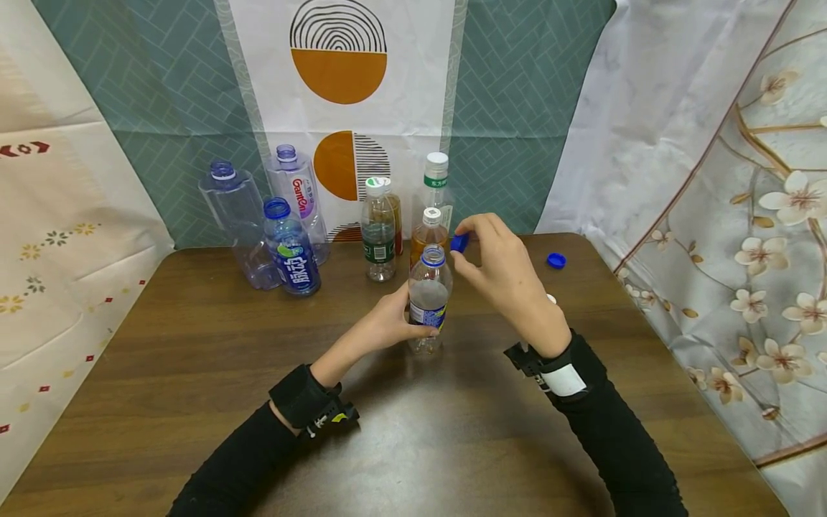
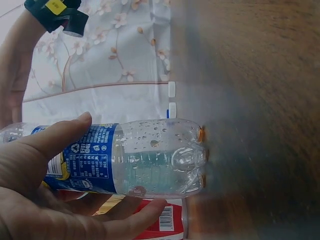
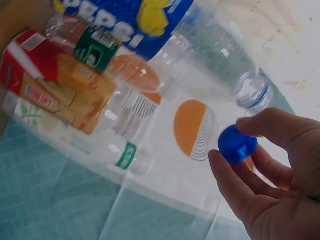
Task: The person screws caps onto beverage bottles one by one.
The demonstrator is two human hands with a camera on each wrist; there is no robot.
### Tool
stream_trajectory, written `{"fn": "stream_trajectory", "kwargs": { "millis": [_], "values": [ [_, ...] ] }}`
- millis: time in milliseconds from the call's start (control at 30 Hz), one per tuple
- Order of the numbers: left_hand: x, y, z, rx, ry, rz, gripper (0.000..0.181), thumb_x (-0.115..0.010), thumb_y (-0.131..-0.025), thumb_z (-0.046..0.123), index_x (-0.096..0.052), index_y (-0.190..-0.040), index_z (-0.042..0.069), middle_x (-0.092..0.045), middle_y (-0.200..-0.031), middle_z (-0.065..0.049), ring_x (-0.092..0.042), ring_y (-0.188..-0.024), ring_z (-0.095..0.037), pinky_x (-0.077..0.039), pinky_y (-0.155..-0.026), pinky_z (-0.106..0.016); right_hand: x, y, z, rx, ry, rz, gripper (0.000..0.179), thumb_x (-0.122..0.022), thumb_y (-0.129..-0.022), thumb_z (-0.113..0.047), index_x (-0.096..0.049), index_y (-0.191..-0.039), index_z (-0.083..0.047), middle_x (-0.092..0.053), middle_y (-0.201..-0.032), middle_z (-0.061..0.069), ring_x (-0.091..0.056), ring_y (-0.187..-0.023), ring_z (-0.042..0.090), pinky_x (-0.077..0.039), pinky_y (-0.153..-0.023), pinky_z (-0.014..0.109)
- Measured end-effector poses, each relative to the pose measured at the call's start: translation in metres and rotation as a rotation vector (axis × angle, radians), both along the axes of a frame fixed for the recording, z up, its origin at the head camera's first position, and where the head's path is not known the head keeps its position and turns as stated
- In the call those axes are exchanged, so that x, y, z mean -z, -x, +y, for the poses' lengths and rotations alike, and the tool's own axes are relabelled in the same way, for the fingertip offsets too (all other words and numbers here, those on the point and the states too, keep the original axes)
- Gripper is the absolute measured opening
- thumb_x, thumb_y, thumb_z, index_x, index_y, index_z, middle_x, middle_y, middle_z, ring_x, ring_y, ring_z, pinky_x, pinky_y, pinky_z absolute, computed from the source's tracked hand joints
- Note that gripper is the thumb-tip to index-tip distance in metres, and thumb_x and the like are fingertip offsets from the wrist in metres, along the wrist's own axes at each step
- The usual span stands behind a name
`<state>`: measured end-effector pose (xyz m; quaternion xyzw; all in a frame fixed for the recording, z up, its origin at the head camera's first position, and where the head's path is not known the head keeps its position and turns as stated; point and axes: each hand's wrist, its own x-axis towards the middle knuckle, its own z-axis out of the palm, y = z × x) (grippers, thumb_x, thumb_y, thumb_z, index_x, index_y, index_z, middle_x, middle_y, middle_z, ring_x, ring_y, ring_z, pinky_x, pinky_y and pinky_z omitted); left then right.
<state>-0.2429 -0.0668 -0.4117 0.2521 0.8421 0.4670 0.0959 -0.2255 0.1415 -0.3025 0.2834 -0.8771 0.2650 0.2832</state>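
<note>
My left hand [image 1: 388,323] grips a clear plastic Pepsi bottle [image 1: 429,291] by its blue label, thumb across the front and fingers behind. The bottle stands upright with its neck uncapped, its base close over the table, and water drops show on its wall in the left wrist view. Just right of the bottle's mouth, my right hand [image 1: 507,276] pinches a blue bottle cap [image 3: 238,144] between thumb and fingertips. The cap is apart from the neck. Directly behind the held bottle is a white-capped bottle [image 1: 431,228] with amber and red on its label.
Two tall clear bottles [image 1: 226,188] and a blue-labelled bottle [image 1: 296,262] stand at the back left. Green-labelled bottles [image 1: 378,248] stand at the back middle. Another blue cap [image 1: 556,261] lies at the right, and a white cap [image 1: 551,299] is partly behind my right wrist.
</note>
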Motion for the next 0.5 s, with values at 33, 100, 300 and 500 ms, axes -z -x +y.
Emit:
{"fn": "stream_trajectory", "kwargs": {
  "millis": [33,100,300,500],
  "values": [
    [0.0,0.0,0.0,-0.002,0.002,0.0,0.082,-0.086,-0.083,0.016,-0.035,-0.147,0.004,-0.059,-0.138,-0.02,-0.057,-0.129,-0.035,-0.048,-0.106,-0.049,-0.001,-0.001,-0.002,-0.009,0.02,0.02,0.029,-0.077,-0.088,-0.004,-0.062,-0.112,0.003,-0.061,-0.108,0.016,-0.061,-0.097,0.028,-0.056,-0.083,0.039],
    [-0.001,0.0,0.0,-0.003,0.003,-0.006,0.082,-0.086,-0.083,0.017,-0.036,-0.146,0.004,-0.059,-0.138,-0.02,-0.057,-0.129,-0.035,-0.048,-0.107,-0.049,-0.001,-0.002,-0.006,-0.022,0.056,0.056,0.03,-0.077,-0.088,-0.004,-0.062,-0.114,0.003,-0.06,-0.11,0.017,-0.062,-0.099,0.029,-0.057,-0.086,0.038],
    [-0.002,-0.001,0.0,-0.006,-0.006,-0.022,0.082,-0.086,-0.083,0.015,-0.036,-0.147,0.005,-0.058,-0.14,-0.02,-0.056,-0.13,-0.036,-0.047,-0.108,-0.049,-0.002,-0.003,-0.014,-0.062,0.139,0.136,0.031,-0.079,-0.086,-0.003,-0.065,-0.113,0.003,-0.06,-0.109,0.018,-0.064,-0.099,0.026,-0.059,-0.086,0.035],
    [-0.002,-0.001,0.0,0.0,-0.005,-0.028,0.083,-0.085,-0.084,0.015,-0.034,-0.149,0.005,-0.058,-0.14,-0.019,-0.056,-0.131,-0.035,-0.047,-0.108,-0.05,0.0,-0.005,-0.02,-0.091,0.166,0.159,0.027,-0.081,-0.085,-0.005,-0.065,-0.105,0.001,-0.058,-0.102,0.015,-0.061,-0.093,0.027,-0.058,-0.08,0.034]
  ]
}}
